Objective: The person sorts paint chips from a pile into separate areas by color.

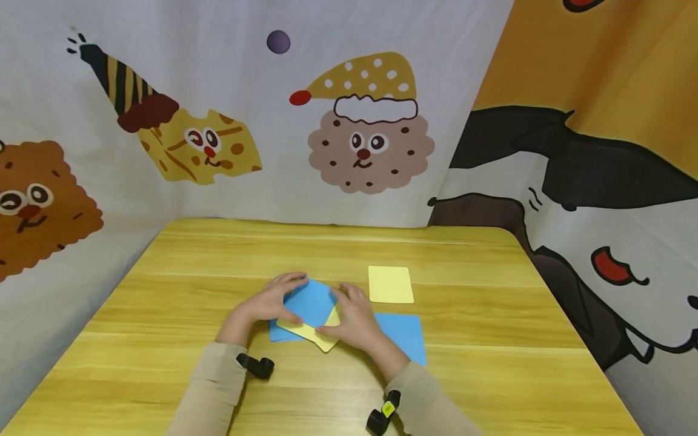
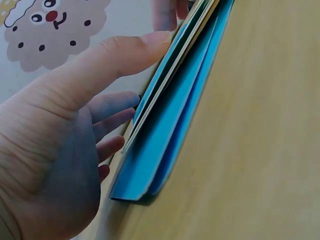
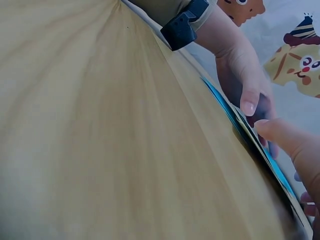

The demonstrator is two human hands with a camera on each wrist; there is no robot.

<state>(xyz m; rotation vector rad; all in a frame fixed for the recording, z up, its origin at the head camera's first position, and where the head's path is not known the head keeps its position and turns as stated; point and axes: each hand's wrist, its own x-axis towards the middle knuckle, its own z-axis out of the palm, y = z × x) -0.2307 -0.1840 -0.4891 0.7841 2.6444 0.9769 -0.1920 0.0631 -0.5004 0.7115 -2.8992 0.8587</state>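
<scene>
A blue sheet of paper [image 1: 311, 303] lies at an angle over a yellow sheet [image 1: 323, 340], whose lower corner shows. Beneath them, another blue paper [image 1: 285, 333] pokes out at the left. My left hand [image 1: 269, 301] holds the pile from the left, thumb at its near edge and fingers at its far edge. From the right, my right hand [image 1: 355, 318] grips it, thumb low and fingertips at the upper right edge. In the left wrist view, the stacked layers [image 2: 165, 130] are slightly apart, and the left thumb [image 2: 130, 52] touches the upper edge. Parts of the sheets are hidden under both hands.
A yellow square paper [image 1: 391, 284] lies flat behind the right hand. More blue paper [image 1: 406, 334] lies to the right, partly under the right wrist. The wooden table [image 1: 480, 363] stands against a cartoon-printed cloth [image 1: 229, 36]. Each wrist wears a black camera.
</scene>
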